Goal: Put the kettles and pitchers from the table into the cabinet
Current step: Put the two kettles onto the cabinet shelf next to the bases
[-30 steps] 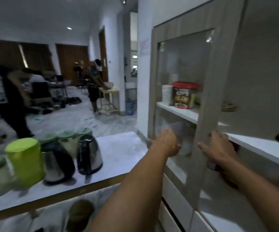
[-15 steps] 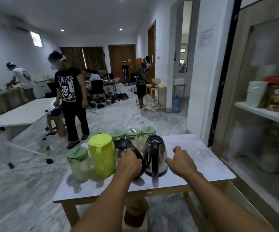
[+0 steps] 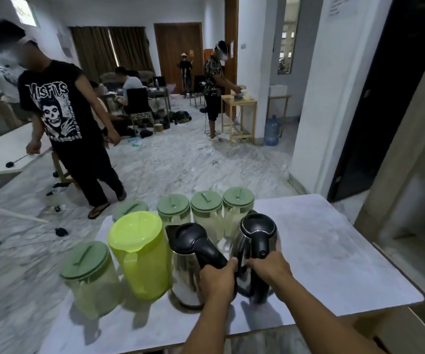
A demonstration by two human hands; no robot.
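Two steel kettles stand side by side near the front edge of a white table (image 3: 334, 251), each with a hand on its black handle. The left hand (image 3: 217, 281) is clenched around the handle of the left kettle (image 3: 189, 267); the right hand (image 3: 270, 268) grips the handle of the right kettle (image 3: 254, 249), the knuckles nearly touching. Left of the kettles sits a lime-green pitcher (image 3: 141, 254), then a green-lidded pitcher (image 3: 88, 277); more green-lidded pitchers (image 3: 207, 213) line up behind. An open cabinet (image 3: 415, 180) stands to the table's right.
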